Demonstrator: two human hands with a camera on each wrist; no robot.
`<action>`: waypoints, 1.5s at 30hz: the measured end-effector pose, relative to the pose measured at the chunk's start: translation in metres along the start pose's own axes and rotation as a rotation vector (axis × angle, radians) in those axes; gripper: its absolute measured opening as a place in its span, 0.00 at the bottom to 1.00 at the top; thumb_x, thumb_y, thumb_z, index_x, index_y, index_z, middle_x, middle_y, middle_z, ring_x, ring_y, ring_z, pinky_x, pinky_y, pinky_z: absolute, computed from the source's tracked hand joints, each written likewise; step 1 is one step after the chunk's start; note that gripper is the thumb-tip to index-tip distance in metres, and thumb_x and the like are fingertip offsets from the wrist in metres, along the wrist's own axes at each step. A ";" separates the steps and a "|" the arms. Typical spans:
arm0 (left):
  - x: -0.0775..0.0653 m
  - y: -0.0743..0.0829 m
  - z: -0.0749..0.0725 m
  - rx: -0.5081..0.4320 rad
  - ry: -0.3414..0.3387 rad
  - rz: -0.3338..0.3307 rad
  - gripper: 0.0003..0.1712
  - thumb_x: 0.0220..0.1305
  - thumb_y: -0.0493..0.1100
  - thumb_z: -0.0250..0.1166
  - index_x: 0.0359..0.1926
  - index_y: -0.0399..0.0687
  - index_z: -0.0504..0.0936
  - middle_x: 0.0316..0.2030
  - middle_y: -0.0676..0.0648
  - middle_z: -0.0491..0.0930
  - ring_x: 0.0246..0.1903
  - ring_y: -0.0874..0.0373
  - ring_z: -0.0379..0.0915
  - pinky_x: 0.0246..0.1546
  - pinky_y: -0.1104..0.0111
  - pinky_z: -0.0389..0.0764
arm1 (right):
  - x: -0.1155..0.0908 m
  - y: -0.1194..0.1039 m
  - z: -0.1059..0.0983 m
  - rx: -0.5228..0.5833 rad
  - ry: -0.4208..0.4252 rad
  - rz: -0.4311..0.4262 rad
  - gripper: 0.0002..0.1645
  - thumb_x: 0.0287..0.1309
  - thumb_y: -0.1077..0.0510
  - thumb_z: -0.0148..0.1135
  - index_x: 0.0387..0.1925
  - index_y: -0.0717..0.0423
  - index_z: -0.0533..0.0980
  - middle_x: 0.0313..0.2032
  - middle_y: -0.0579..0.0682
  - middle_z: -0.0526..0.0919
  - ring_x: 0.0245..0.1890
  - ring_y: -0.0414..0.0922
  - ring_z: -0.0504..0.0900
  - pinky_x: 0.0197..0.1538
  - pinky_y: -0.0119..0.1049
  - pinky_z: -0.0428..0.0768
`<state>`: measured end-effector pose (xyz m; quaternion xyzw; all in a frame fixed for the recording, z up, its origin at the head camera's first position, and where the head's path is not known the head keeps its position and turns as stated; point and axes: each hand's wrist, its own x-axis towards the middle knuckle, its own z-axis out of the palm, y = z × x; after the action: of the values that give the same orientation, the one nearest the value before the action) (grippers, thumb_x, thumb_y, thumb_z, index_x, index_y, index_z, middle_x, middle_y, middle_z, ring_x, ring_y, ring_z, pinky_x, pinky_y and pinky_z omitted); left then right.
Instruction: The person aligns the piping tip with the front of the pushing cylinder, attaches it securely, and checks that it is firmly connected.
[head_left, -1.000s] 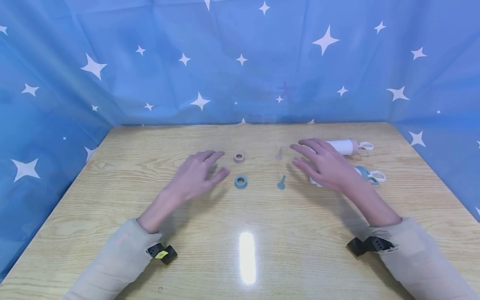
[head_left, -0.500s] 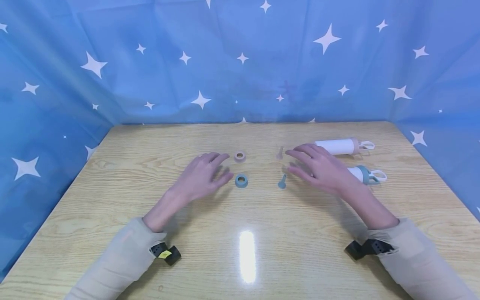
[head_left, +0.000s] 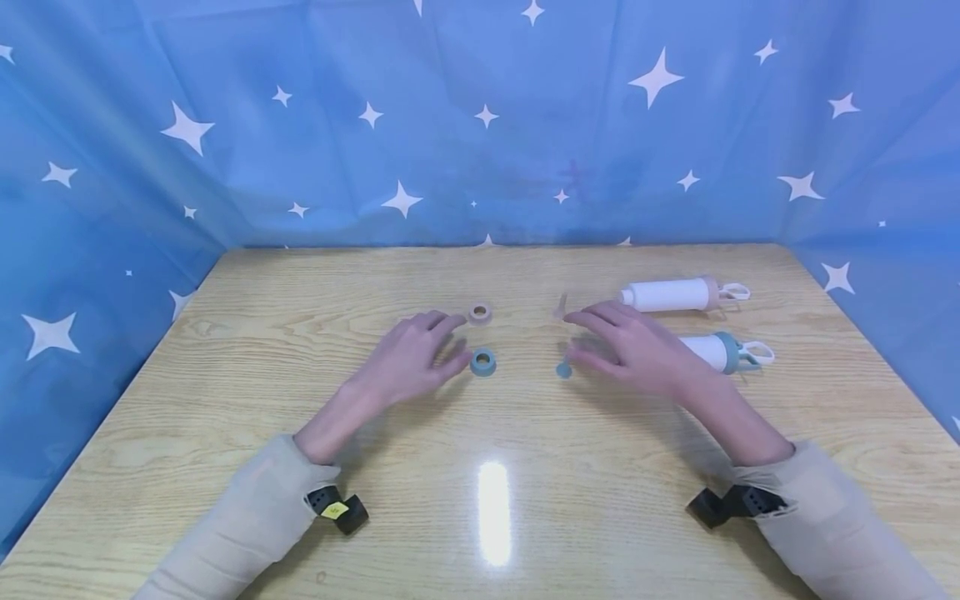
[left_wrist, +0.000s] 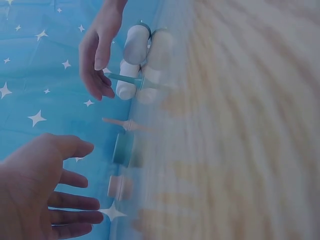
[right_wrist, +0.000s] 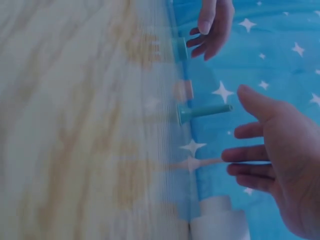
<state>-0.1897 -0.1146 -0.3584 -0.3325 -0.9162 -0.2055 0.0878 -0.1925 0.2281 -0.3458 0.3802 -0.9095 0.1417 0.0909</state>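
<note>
My left hand (head_left: 401, 358) hovers just left of two small rings, one teal (head_left: 483, 372) and one pink (head_left: 480, 321), its fingers extended and holding nothing. In the left wrist view the teal ring (left_wrist: 120, 148) stands above the pink ring (left_wrist: 115, 186), both near the fingertips. My right hand (head_left: 637, 346) reaches over a teal piece with a flared base and thin upright stem (head_left: 563, 371); thumb and fingers are apart around its stem in the right wrist view. A similar pink stemmed piece (head_left: 560, 310) stands just beyond the right fingertips.
Two white cylinders lie at the right, one with a pink collar and loop handle (head_left: 667, 294), the other with a teal collar (head_left: 703, 350), partly hidden by the right hand. A blue star-patterned curtain (head_left: 480, 167) borders the wooden table (head_left: 405, 533).
Both hands have moved inward: the left a little right toward the rings, the right leftward and down onto the teal stemmed piece, uncovering more of the white cylinders. The small pieces stay put.
</note>
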 end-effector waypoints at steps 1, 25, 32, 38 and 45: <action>0.000 0.001 0.000 0.003 -0.006 -0.003 0.30 0.71 0.53 0.64 0.64 0.36 0.75 0.55 0.37 0.81 0.53 0.42 0.78 0.58 0.50 0.79 | 0.000 0.000 0.001 0.004 -0.002 -0.007 0.31 0.68 0.45 0.64 0.64 0.59 0.74 0.57 0.56 0.80 0.60 0.56 0.77 0.64 0.56 0.75; 0.009 0.012 0.013 -0.027 -0.075 0.002 0.31 0.70 0.51 0.66 0.67 0.39 0.74 0.50 0.39 0.80 0.42 0.50 0.78 0.43 0.59 0.83 | 0.008 -0.012 0.010 0.124 -0.088 -0.014 0.11 0.61 0.62 0.71 0.46 0.57 0.82 0.40 0.45 0.83 0.40 0.42 0.80 0.42 0.41 0.83; 0.012 0.016 0.017 -0.009 -0.110 -0.003 0.27 0.70 0.50 0.66 0.64 0.41 0.77 0.48 0.43 0.78 0.36 0.56 0.73 0.37 0.62 0.80 | 0.010 -0.014 0.012 0.140 -0.082 -0.039 0.06 0.60 0.64 0.71 0.38 0.53 0.82 0.35 0.41 0.81 0.34 0.37 0.77 0.37 0.37 0.80; 0.014 0.018 0.020 -0.028 -0.110 0.015 0.21 0.69 0.47 0.67 0.59 0.43 0.81 0.46 0.44 0.78 0.32 0.58 0.72 0.33 0.65 0.79 | 0.011 -0.015 0.013 0.154 -0.091 -0.039 0.06 0.60 0.64 0.71 0.38 0.52 0.83 0.34 0.40 0.82 0.33 0.36 0.77 0.37 0.36 0.80; 0.016 0.021 0.022 -0.076 -0.130 0.014 0.13 0.68 0.42 0.68 0.52 0.45 0.84 0.42 0.47 0.77 0.31 0.60 0.71 0.32 0.67 0.78 | 0.012 -0.014 0.016 0.163 -0.127 -0.028 0.06 0.60 0.64 0.71 0.38 0.52 0.83 0.34 0.40 0.81 0.33 0.35 0.76 0.37 0.35 0.81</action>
<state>-0.1888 -0.0817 -0.3668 -0.3549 -0.9091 -0.2174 0.0168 -0.1917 0.2055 -0.3554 0.4074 -0.8933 0.1898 0.0039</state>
